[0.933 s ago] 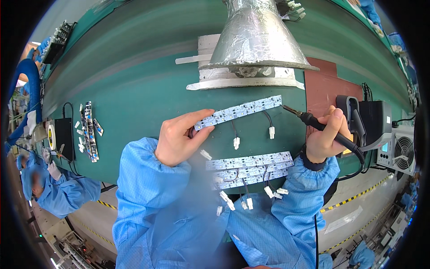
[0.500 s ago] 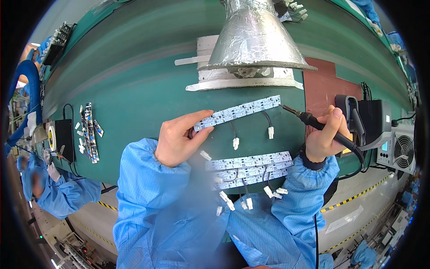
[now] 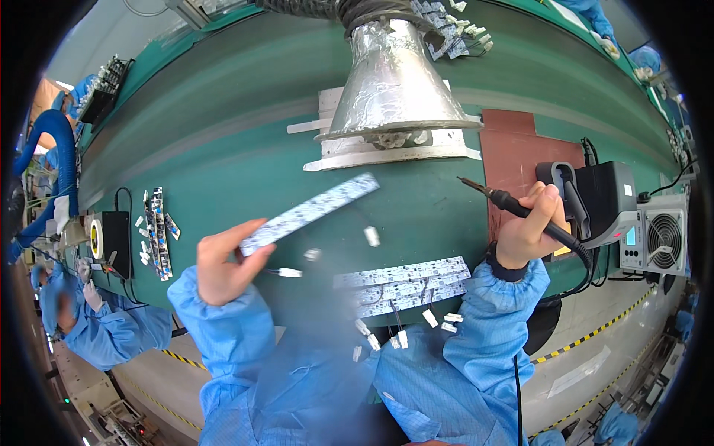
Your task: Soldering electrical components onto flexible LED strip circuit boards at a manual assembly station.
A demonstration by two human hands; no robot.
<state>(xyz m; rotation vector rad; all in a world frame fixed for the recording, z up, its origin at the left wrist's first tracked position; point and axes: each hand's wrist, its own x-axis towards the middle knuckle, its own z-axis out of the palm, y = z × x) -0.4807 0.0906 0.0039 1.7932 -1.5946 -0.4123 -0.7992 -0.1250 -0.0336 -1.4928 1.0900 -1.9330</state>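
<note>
Between the thumb and fingers of my left hand [image 3: 233,260] is the near end of a white LED circuit strip [image 3: 311,214]. The strip slants up to the right, slightly blurred, with leads and a white connector [image 3: 372,236] hanging below it. My right hand [image 3: 529,227] is wrapped round a black soldering iron [image 3: 513,202], its thin tip pointing left over the green mat, apart from the strip. Below and between the hands lie several more LED strips [image 3: 409,282], overlapping, with dark leads and white plugs toward me.
A foil-wrapped fume hood [image 3: 398,82] stands at the back. To the right are a soldering station [image 3: 606,201], a brown mat [image 3: 513,149] and a fan-cooled box [image 3: 664,241]. Populated strips [image 3: 158,234] and a black box [image 3: 111,241] lie left. A co-worker [image 3: 97,312] sits at far left.
My left hand has carried the LED strip left and tilted it more steeply, away from the iron's tip. The right hand still holds the soldering iron; the view has shifted slightly.
</note>
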